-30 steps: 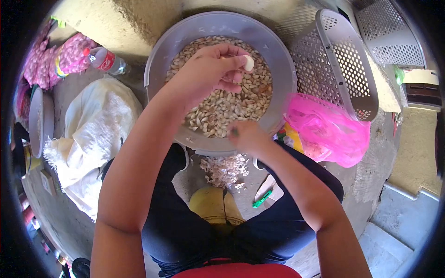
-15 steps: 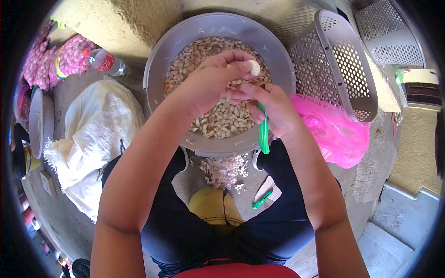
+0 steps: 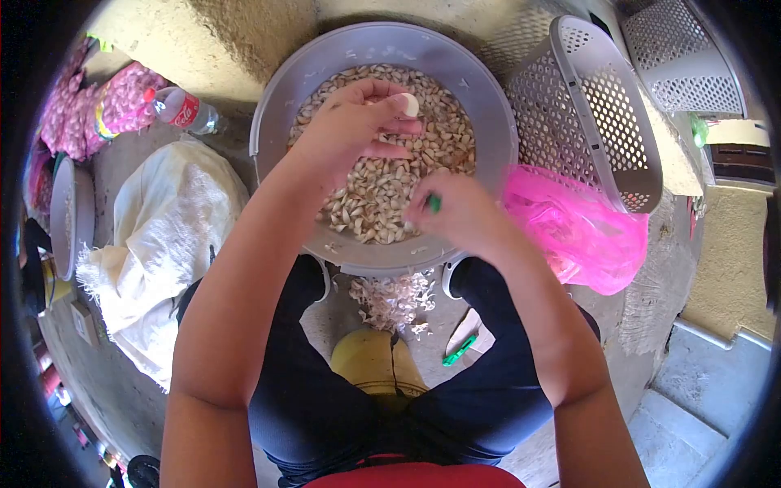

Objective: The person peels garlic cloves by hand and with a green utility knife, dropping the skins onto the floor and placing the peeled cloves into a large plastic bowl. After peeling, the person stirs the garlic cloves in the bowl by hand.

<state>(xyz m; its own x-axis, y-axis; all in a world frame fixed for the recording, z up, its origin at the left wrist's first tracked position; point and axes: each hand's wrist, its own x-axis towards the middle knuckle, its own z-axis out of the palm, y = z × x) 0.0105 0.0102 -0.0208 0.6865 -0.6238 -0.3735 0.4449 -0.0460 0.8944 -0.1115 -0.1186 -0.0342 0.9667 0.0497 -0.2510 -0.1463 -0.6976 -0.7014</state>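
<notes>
1. Head view: a wide grey basin [image 3: 497, 138] stands on the floor [image 3: 659, 268].
2. Many pale cloves [image 3: 370, 205] lie inside it.
3. The right hand [image 3: 455, 209], blurred, curls around a green tool [image 3: 434, 202] over the basin's near side.
4. The left hand [image 3: 358, 122], above the cloves, pinches one white clove [image 3: 412, 105].

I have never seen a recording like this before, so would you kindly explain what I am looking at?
There is no machine here: a person works with two bare hands, filmed by one head-worn camera looking forward and down. In front stands a grey basin of pale cloves that look like garlic. The left hand holds a whitish clove at its fingertips. The right hand, slightly blurred, grips a green tool, mostly hidden. On the floor are loose peelings, a second green cutter, a white sack to the left and a pink bag to the right.
</notes>
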